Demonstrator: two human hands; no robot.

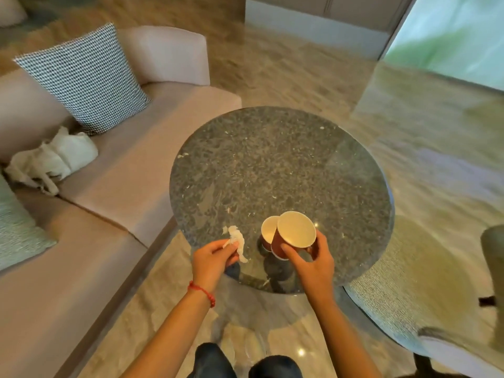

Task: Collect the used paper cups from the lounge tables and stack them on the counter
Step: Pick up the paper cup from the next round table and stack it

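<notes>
A red paper cup (293, 236) with a cream inside is held tilted in the right hand (313, 264), fingers curled round its wall, above the near edge of the round stone-topped table (272, 165). A second cup (268, 231) is seen touching its left side, apparently standing on the table. A crumpled white tissue (236, 241) is pinched in the left hand (214, 259) at the same near edge.

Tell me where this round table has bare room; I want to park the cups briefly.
The round table is bare across its far half and middle, up to the far rim. The near edge is crowded: the left hand pinches a crumpled tissue, and the right hand holds a red cup beside a second cup.
</notes>
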